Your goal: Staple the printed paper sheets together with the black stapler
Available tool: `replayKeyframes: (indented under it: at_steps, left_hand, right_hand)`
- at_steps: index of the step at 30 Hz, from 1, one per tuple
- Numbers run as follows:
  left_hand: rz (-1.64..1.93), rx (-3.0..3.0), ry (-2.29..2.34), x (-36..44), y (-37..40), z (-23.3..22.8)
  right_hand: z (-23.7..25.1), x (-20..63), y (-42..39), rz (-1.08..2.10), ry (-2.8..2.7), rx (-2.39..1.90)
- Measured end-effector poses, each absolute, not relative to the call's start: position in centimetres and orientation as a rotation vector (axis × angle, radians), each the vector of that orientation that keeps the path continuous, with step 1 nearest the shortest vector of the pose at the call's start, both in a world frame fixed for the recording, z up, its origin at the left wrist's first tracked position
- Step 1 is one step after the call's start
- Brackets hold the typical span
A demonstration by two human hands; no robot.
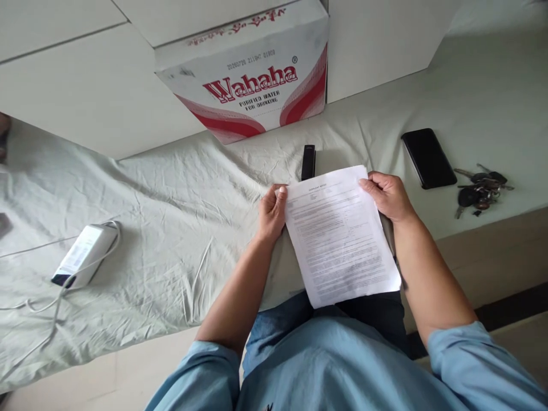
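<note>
Both hands are closed on one white printed paper sheet (340,234), or possibly a thin stack held as one, which cannot be told from the head view. The left hand (271,212) pinches the sheet's upper left corner, thumb lying on the printed face and fingers curled behind. The right hand (389,195) grips the upper right corner the same way, thumb on top and the other fingers folded under the edge. The sheet hangs tilted between the two hands, its lower end over the person's lap and its upper end over the near edge of a bed covered by one wrinkled pale green sheet (180,188). Just beyond the top edge of the paper lies one small black oblong object (308,161), what looks like a stapler, resting on the cloth. To the right of the right hand lies one black smartphone (428,157), face up, and further right one bunch of keys (479,191) with several keys and a dark fob. Behind the stapler stands one white and red cardboard box (252,80) printed with "Wahaha", touching the wall. Well to the left lies one white power bank (84,255) with one white cable (55,297) looped round it and trailing across the cloth.
</note>
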State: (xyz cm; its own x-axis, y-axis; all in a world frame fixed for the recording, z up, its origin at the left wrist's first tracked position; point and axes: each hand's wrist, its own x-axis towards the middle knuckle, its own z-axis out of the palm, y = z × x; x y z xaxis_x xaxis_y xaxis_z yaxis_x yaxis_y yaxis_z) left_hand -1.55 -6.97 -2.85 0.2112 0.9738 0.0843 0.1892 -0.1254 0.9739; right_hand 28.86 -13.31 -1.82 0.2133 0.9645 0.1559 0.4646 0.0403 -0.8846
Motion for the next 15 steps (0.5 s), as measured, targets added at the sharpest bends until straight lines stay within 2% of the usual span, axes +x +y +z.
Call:
replayKeyframes:
  at_steps: [4, 15]
  left_hand:
    - [0.992, 1.674, 1.291, -1.4, -6.6, -2.4]
    - [0.590, 1.967, 1.527, -0.3, -3.8, -1.5]
  right_hand:
    - [-1.6, 28.5, -13.4, 0.662, -1.385, -1.596]
    - [-3.3, 28.4, -12.5, 0.457, -1.385, -1.711]
